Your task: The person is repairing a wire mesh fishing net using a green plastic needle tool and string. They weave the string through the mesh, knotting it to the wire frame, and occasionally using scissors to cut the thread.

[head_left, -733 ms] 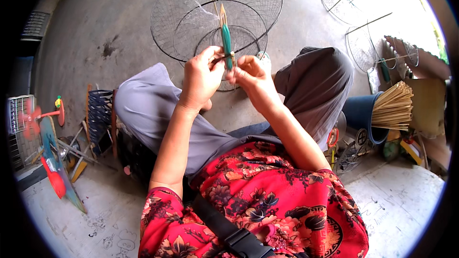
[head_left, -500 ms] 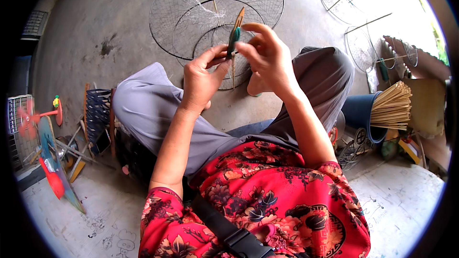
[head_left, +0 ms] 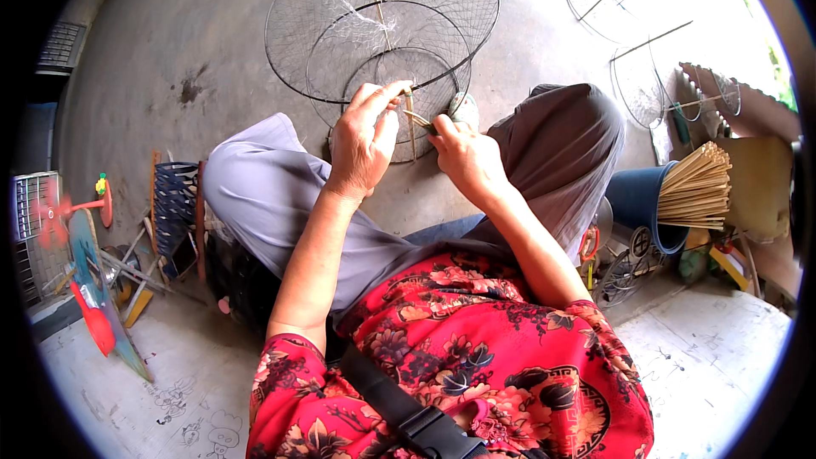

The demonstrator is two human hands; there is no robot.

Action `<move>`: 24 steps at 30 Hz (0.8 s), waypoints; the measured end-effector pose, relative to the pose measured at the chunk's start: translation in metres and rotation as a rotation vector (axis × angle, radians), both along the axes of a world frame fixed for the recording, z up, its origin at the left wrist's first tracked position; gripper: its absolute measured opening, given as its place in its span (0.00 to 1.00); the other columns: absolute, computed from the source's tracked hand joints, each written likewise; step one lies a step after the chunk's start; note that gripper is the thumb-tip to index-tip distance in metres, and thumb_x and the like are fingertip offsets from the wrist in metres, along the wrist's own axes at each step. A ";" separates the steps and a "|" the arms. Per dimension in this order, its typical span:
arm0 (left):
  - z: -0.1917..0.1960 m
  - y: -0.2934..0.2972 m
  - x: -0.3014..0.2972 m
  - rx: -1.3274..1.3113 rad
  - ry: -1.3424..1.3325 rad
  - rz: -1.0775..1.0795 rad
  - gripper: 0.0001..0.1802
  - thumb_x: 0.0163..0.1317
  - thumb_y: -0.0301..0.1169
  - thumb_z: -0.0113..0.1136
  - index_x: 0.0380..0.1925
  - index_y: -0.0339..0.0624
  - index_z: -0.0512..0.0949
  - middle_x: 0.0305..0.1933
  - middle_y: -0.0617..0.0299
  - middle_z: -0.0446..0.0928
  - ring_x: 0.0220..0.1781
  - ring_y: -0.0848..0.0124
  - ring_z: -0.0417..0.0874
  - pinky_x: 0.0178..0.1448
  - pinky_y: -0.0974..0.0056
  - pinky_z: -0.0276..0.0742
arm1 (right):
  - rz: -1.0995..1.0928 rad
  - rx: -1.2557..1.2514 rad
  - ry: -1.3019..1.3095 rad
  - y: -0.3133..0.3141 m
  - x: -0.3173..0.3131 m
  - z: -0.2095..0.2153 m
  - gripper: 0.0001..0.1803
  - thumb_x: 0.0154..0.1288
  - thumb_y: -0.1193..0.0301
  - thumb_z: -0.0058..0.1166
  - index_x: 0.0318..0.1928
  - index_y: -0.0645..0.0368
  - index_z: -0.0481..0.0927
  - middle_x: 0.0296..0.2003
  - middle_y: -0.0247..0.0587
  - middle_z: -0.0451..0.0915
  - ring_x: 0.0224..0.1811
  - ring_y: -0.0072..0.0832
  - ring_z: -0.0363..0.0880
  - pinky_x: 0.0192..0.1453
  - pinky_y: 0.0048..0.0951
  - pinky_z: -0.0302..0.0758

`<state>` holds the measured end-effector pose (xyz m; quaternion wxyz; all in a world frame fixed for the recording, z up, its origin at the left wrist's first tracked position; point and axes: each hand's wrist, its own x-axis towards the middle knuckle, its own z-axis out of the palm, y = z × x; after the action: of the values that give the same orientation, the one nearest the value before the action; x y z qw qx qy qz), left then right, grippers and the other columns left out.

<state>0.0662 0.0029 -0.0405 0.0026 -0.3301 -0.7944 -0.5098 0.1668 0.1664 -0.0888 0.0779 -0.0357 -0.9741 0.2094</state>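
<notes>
left hand (head_left: pixel 367 140) pinching 1 net (head_left: pixel 382 4) by rim | right hand (head_left: pixel 467 157) pinching 1 needle (head_left: pixel 420 120) | 1 bucket (head_left: pixel 633 195) outside right leg (head_left: pixel 565 153) | floor (head_left: pixel 195 34) stretches left of net's edge

Grey concrete floor (head_left: pixel 170 34) spreads widely, with a dark stain (head_left: pixel 192 83) toward the left. Strong daylight (head_left: pixel 710 8) washes out the upper right, above a brown ridged sheet (head_left: pixel 738 104). A pale surface (head_left: pixel 191 357) bearing line drawings shows lower left; a slatted grille (head_left: pixel 64 44) sits upper left.
</notes>
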 end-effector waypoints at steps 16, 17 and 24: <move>-0.028 0.015 -0.021 0.306 -0.140 0.293 0.09 0.61 0.32 0.72 0.36 0.39 0.87 0.29 0.68 0.79 0.30 0.80 0.73 0.36 0.71 0.69 | 0.380 -0.996 0.343 -0.022 0.040 0.114 0.14 0.70 0.66 0.60 0.30 0.60 0.72 0.24 0.43 0.70 0.25 0.36 0.73 0.31 0.36 0.70; -0.023 0.020 -0.018 0.234 -0.113 0.262 0.09 0.61 0.33 0.72 0.36 0.39 0.87 0.29 0.68 0.79 0.31 0.80 0.73 0.36 0.71 0.70 | 0.503 -0.851 0.458 -0.029 0.045 0.098 0.13 0.71 0.65 0.59 0.33 0.61 0.74 0.25 0.48 0.68 0.26 0.41 0.71 0.32 0.36 0.69; 0.057 0.011 0.049 -0.093 -0.133 0.210 0.30 0.67 0.22 0.63 0.69 0.41 0.69 0.60 0.56 0.75 0.47 0.72 0.81 0.54 0.64 0.80 | 0.018 -0.966 0.595 0.013 0.065 0.061 0.12 0.71 0.66 0.56 0.46 0.62 0.80 0.42 0.43 0.78 0.48 0.36 0.77 0.55 0.35 0.71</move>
<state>0.1149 0.0140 0.0166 -0.0120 -0.2103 -0.8459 -0.4900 0.2322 0.1793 -0.0274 0.3222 0.0015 -0.7041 0.6328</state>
